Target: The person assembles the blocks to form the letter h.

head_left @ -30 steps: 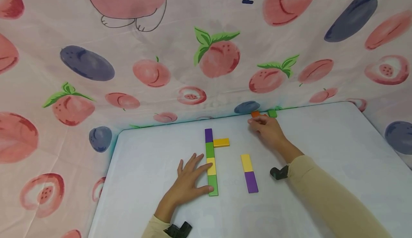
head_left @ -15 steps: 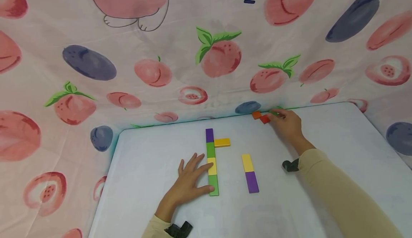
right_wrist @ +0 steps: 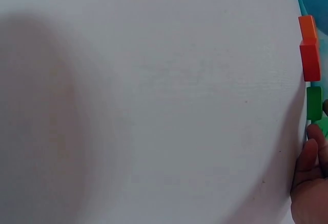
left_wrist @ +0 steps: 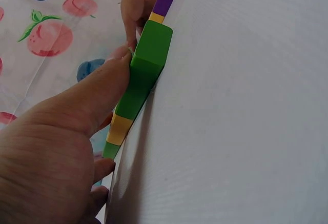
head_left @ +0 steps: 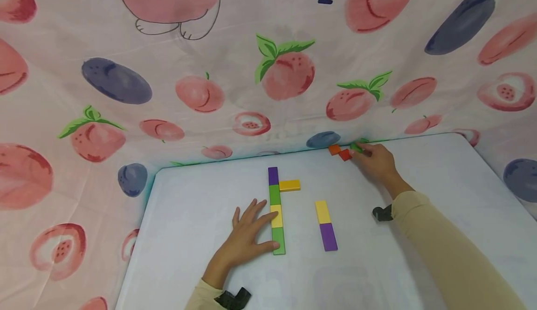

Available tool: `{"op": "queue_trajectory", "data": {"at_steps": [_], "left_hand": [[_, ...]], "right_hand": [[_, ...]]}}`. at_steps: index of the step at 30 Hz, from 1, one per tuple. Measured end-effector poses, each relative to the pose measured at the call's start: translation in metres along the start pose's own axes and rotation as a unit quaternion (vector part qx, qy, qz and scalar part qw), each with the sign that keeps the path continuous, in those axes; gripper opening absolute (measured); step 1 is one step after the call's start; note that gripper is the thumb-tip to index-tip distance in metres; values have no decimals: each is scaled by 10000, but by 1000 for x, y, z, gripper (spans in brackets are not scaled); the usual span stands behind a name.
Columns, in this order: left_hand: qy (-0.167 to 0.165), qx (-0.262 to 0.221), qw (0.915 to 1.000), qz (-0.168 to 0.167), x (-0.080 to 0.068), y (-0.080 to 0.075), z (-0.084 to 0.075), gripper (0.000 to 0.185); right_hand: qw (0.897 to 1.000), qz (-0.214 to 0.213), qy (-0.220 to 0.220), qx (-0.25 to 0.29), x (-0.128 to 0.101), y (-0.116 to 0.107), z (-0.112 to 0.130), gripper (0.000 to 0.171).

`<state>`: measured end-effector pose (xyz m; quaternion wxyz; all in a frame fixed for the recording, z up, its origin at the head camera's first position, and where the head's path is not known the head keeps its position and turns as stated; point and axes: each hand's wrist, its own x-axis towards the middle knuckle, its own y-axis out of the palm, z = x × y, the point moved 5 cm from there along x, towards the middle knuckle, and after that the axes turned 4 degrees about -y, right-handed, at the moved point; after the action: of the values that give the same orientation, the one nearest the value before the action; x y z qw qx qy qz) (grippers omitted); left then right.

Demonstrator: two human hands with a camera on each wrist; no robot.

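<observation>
At the far edge of the table, my right hand pinches a small green block, which sits tilted at the fingertips. A red block and an orange block lie just left of it, corner to corner. My left hand is spread beside a straight column of blocks. Its thumb rests on the nearest green block, and its index finger touches the yellow block. Farther along the column come another green block and a purple block.
An orange-yellow block juts rightward from the column's upper part. To the right lie a yellow block and a purple block, end to end. Fruit-print cloth rises behind the white table.
My right hand has moved right, from over the orange and red blocks to the green block, which has turned in its fingers. The left hand has stayed in place.
</observation>
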<state>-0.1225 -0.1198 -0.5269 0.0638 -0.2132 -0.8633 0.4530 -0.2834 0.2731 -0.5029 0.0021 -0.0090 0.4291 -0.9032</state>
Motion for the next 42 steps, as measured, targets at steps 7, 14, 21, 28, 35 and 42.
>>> {"op": "queue_trajectory", "data": {"at_steps": [7, 14, 21, 28, 35, 42], "left_hand": [[-16, -24, 10000, 14, -1, 0, -1, 75], [63, -36, 10000, -54, -1, -1, -2, 74], [69, -32, 9999, -74, -1, -1, -2, 74], [33, -13, 10000, -58, 0, 0, 0, 75], [-36, 23, 10000, 44, 0, 0, 1, 75], [-55, 13, 10000, 65, 1, 0, 0, 76]], "right_hand": [[9997, -45, 177, 131, -1, -1, -10, 49], [9995, 66, 92, 295, -3, -5, -14, 49], [9988, 422, 96, 210, -1, -4, -16, 46], [9984, 319, 117, 453, 1, -4, -21, 42], [9959, 428, 261, 752, -2, -6, -21, 45], [9938, 548, 357, 903, -3, -7, -22, 48]]}}
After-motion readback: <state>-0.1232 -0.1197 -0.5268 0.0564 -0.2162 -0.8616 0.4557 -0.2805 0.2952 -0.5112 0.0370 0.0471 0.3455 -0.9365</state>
